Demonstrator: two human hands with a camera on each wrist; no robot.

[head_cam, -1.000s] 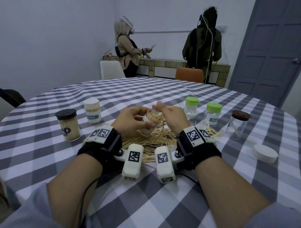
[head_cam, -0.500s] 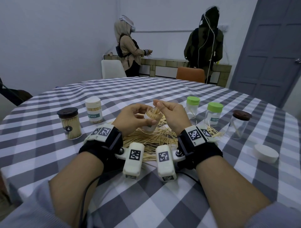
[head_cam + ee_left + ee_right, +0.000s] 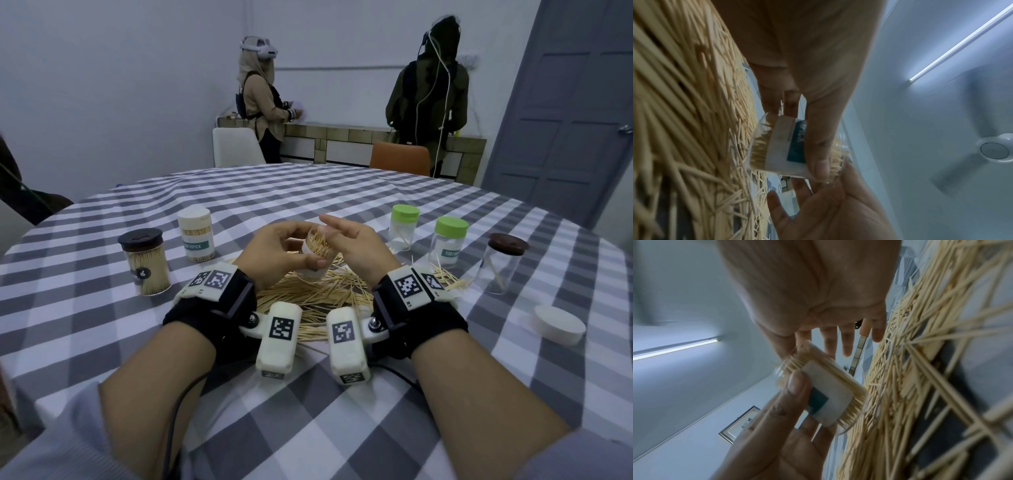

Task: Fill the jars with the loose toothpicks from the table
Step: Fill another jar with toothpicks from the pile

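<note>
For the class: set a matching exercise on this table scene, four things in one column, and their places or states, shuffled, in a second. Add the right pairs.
Things
1. left hand
2. dark-lidded full jar
3. loose white lid
4. toothpick pile

States
A. lies alone at the right edge of the table
B. spread under both hands
C. stands capped at far left
D. holds an open jar

Pairs: 1-D, 2-C, 3-A, 4-B
</note>
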